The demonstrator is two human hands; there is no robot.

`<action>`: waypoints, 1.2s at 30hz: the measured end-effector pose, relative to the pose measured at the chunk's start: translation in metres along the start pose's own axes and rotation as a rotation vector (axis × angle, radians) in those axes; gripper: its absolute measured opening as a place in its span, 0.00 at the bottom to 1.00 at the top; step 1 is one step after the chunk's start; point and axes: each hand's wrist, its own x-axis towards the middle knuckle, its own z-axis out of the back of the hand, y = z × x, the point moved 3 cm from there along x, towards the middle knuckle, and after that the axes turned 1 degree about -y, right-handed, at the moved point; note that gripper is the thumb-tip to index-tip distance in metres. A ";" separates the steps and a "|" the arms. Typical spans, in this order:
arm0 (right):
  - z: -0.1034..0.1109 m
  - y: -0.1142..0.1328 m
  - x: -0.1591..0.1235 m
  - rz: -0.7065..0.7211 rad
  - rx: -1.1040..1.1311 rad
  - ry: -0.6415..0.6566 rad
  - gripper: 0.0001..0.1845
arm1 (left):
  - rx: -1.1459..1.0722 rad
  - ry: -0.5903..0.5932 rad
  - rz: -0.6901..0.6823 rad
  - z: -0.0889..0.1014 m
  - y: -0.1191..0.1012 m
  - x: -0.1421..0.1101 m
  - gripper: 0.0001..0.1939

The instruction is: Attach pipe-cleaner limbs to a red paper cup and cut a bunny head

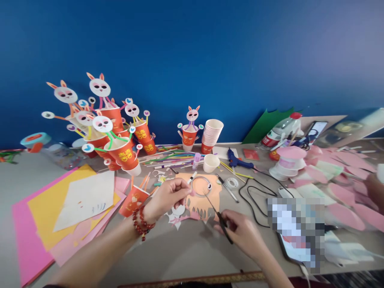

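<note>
My left hand (171, 198), with a red bead bracelet at the wrist, pinches what looks like a small pink piece of paper (192, 193). My right hand (240, 226) grips black-handled scissors (222, 224), their blades pointing up and left, near my left fingertips but apart from them. Beneath and behind both hands lies an orange paper sheet (207, 206) with cut-out gaps. A ring (201, 185) with a small round eye-like piece rests on it. White and pink paper scraps (178, 212) lie below my left hand.
Red paper cups with rabbit heads (123, 154) stand at left, behind coloured paper sheets (72, 200). A cup stack (213, 134), blue glue gun (238, 160) and its black cable lie farther back. At right are a phone (295, 244), pink pieces (342, 196) and another person's hand (375, 190).
</note>
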 end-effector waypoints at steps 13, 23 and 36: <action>-0.005 -0.012 -0.008 0.053 -0.498 -0.020 0.11 | -0.063 -0.154 -0.033 0.017 0.024 -0.038 0.11; 0.001 0.033 0.013 0.196 -0.380 0.153 0.08 | -0.127 -0.171 0.017 0.019 0.061 -0.040 0.11; -0.014 0.030 0.033 0.187 -0.018 0.000 0.10 | -0.280 -0.249 0.029 0.024 0.073 -0.039 0.13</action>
